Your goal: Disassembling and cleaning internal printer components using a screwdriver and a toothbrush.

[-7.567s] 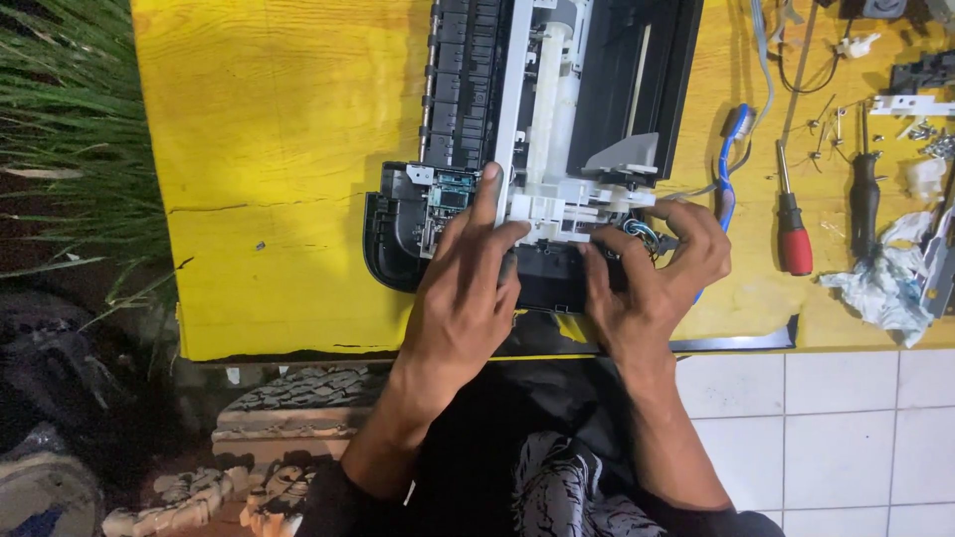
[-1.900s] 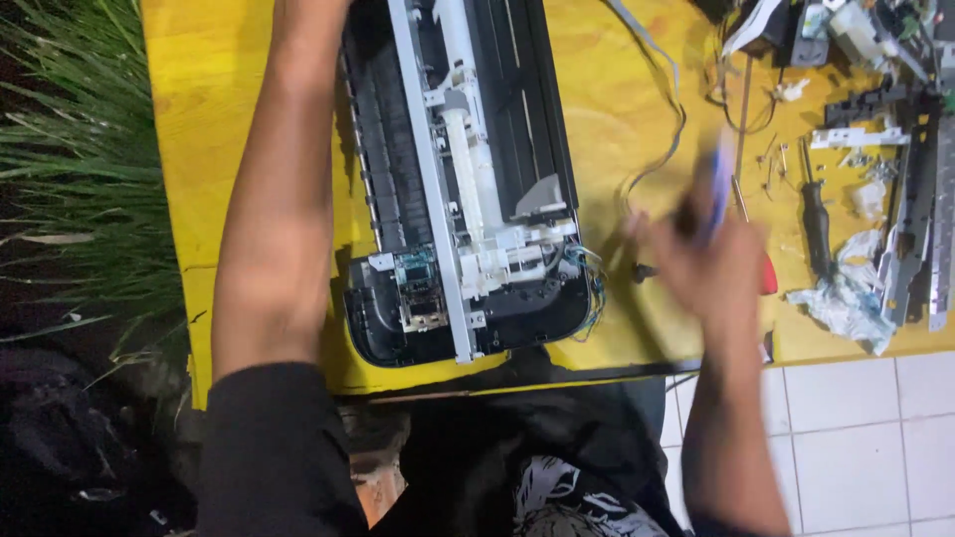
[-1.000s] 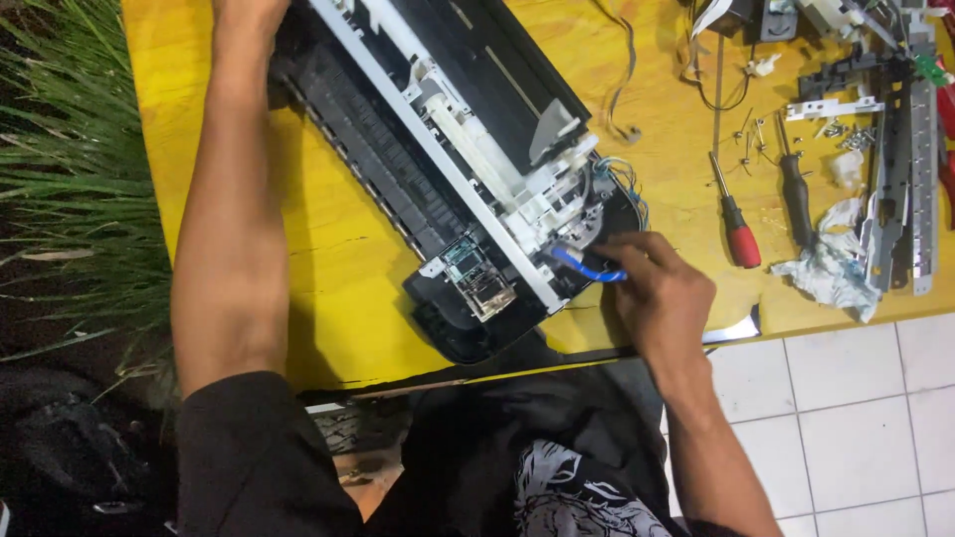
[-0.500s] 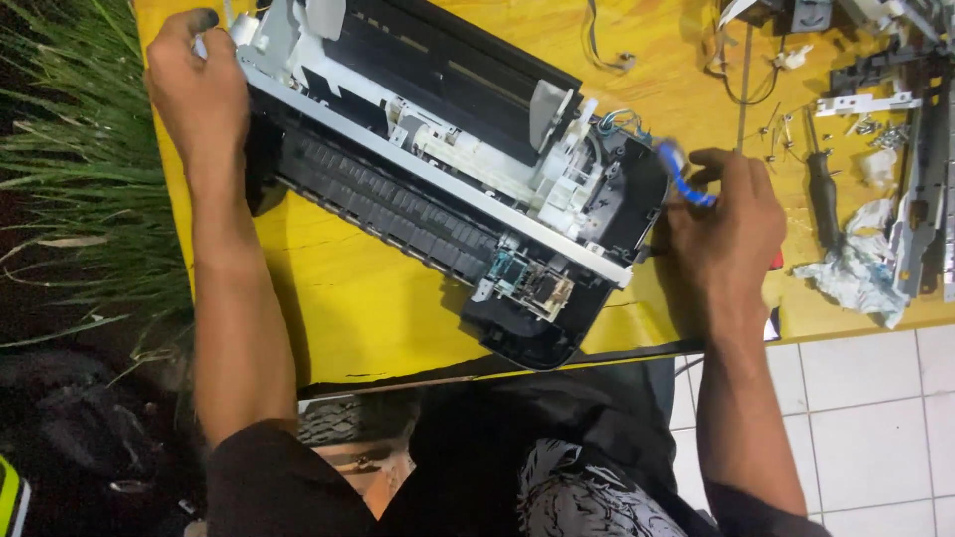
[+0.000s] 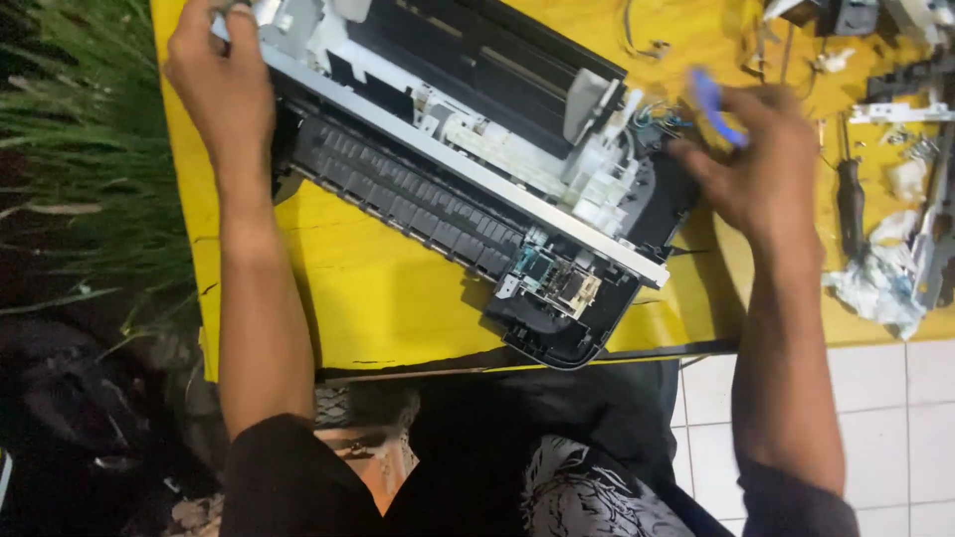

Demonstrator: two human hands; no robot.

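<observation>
Left hand (image 5: 221, 85) grips far end of opened black-and-white printer chassis (image 5: 468, 169) on yellow counter (image 5: 378, 298); right hand (image 5: 761, 164) closed around blue-handled tool (image 5: 716, 104).

An opened printer chassis (image 5: 468, 179), black with white and grey inner parts, is laid diagonally on the yellow surface (image 5: 388, 298), its carriage end at the near edge. A blue-handled tool (image 5: 714, 104), blurred, is held beside its right end.

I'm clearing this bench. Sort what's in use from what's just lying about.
In use:
left hand gripping the opened printer
right hand holding a blue tool

Lying about:
dark-handled screwdriver
crumpled rag
loose wires
grey parts
</observation>
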